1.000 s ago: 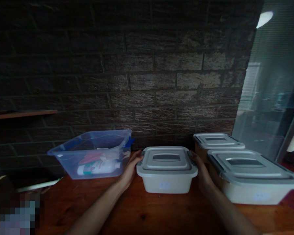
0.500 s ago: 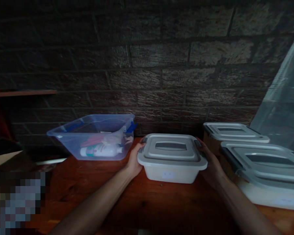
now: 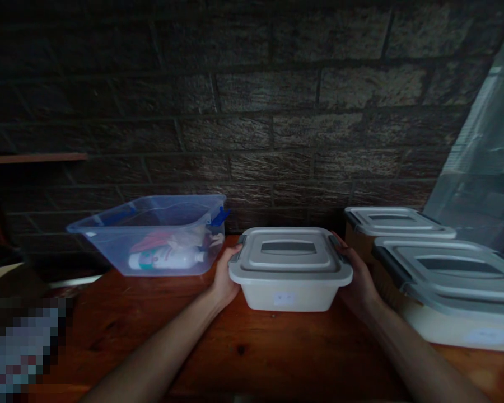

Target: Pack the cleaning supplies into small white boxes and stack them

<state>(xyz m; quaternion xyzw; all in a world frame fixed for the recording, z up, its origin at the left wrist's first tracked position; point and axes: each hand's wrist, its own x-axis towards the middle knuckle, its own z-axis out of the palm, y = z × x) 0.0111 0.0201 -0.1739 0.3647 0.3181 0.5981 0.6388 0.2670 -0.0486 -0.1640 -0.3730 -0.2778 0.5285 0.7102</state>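
A white plastic storage box (image 3: 292, 296) with a grey lid sits on the wooden table (image 3: 235, 358), its lid on and a small pale label on its front. My left hand (image 3: 227, 277) grips the box's left end, with the thumb by the side latch. Against the right end is my right hand (image 3: 357, 280), curled round the corner near the other latch; some of its fingers are hidden behind the box. Both hands hold the box level between them.
To the left stands a clear bluish bin (image 3: 109, 240) without a lid, holding a white bottle (image 3: 166, 259) and some cloth-like items. Two more lidded boxes, a rear one (image 3: 399, 221) and a nearer one (image 3: 457, 330), stand on the right. A brick wall (image 3: 252, 129) rises behind.
The whole view has shifted slightly, so things sit a little further left. Both hands keep their hold on the box, which has hardly moved relative to the table.
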